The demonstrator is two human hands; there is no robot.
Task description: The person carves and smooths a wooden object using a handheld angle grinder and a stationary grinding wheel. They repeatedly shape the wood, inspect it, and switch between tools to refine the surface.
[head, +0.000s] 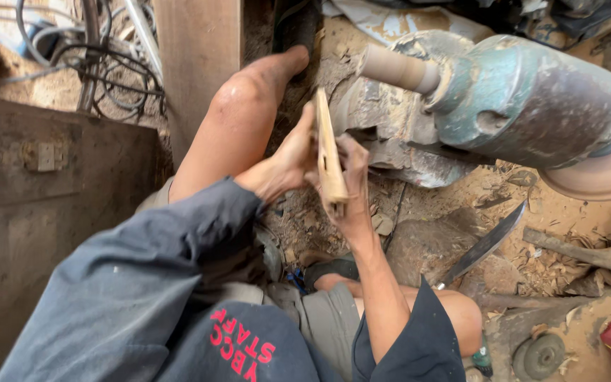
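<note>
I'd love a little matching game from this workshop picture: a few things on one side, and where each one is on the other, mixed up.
Things:
1. wooden piece
2. long blade
3. green machine
4. cables

Places:
A. top left corner
B. held edge-up by the left hand and the right hand
C. lying on the chip-strewn floor at right
D. upper right, a tan shaft sticking out

Pairs: 1-B, 2-C, 3-D, 4-A

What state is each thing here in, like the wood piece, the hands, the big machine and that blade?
Wood piece: held edge-up between both hands.
Left hand: gripping the wood piece.
Right hand: gripping the wood piece.
Machine: dusty, paint worn.
Blade: lying among wood chips, untouched.
Wall switch: position unclear.
</note>
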